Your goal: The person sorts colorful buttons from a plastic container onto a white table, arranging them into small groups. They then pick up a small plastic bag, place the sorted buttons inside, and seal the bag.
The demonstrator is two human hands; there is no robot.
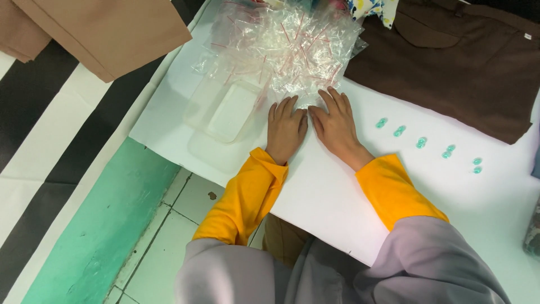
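My left hand (286,127) and my right hand (336,125) lie flat, palms down, side by side on a white sheet (326,191). Both wear orange sleeves. Their fingertips touch the near edge of a heap of small clear plastic bags with red strips (281,48). Neither hand holds anything. To the right of my right hand, several small turquoise beads or buttons (421,142) lie in a loose row on the sheet.
A clear plastic tray (222,110) sits left of my left hand, partly under the bags. Brown cloth (467,62) lies at the back right, tan cloth (107,31) at the back left. Below the sheet are a green strip (107,225) and floor tiles.
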